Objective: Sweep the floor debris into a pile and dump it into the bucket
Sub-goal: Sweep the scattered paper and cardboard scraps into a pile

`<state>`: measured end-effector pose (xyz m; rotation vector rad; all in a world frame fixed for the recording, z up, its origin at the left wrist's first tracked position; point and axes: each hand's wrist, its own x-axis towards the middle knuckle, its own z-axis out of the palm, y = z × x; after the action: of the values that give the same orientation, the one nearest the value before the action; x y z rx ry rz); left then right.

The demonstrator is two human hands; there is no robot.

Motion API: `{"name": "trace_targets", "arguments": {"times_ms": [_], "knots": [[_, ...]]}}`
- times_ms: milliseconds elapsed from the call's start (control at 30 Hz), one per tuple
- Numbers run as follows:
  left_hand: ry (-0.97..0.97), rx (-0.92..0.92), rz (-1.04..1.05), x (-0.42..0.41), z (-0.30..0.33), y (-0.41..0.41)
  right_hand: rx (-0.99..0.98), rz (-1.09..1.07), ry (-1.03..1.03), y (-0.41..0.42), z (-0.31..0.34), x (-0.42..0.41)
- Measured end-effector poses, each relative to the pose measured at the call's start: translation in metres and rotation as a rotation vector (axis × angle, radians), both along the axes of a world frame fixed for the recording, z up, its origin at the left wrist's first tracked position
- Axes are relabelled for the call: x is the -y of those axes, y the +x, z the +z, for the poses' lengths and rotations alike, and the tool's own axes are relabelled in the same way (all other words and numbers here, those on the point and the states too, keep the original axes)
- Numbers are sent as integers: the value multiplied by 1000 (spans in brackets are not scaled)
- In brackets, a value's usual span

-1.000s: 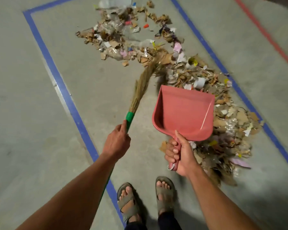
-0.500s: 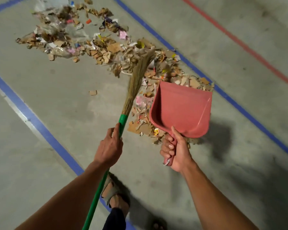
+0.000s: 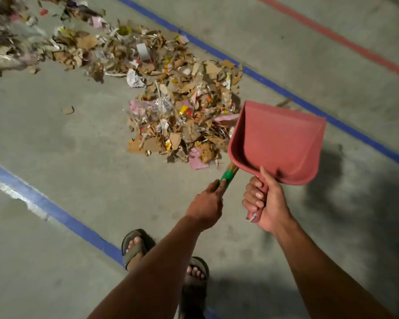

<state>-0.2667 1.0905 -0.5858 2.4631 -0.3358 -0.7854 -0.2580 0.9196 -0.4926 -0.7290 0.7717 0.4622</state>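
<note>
1. Two tools in hand, and both have shifted in the last second: the broom [image 3: 227,176] head, earlier out ahead of the left hand [image 3: 206,204] in the debris, now runs under the red dustpan [image 3: 278,141], so only the green collar and a tuft of bristles show. The dustpan has moved from over the litter to its right edge.
2. The debris pile [image 3: 182,120] now sits tighter, ahead and left of both hands; a looser trail [image 3: 55,47] stretches further away to the left, blurred. One stray cardboard scrap [image 3: 67,110] lies well apart, left of the pile.
3. Judgement: gathering is partly done; the far trail needs pulling in before scooping. No bucket is in view.
4. Left hand: fingers curled round the broom's handle just below the green collar, index finger laid along it.
5. Right hand [image 3: 266,203]: closed firmly round the dustpan's handle, thumb on top at the pan's neck. Pan is lifted off the floor, tilted, empty inside as far as visible, mouth pointing away.
6. Blue tape lines [image 3: 286,90] on the floor run beyond the pan and behind the left forearm.
</note>
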Motion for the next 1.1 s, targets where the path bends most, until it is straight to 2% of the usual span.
{"name": "trace_targets", "arguments": {"times_ms": [100,167,400,500,733,967,1100], "knots": [[92,-107,-58,32,-23,-1,0,-38,11,-26,-20,24],[149,-146,-12,35,-37,2,-20,-37,5,-43,-33,34],[272,-19,193,-30,-49,50,-65,7,32,-64,-59,24],[301,38,200,-64,-41,83,-67,21,54,-47,-61,6],[360,99,380,-129,-19,155,-1,104,35,16,-51,-46],[204,185,499,-188,-4,155,-26,87,61,46,-41,-92],[68,79,584,-208,9,141,-51,71,73,55,-28,-118]]}}
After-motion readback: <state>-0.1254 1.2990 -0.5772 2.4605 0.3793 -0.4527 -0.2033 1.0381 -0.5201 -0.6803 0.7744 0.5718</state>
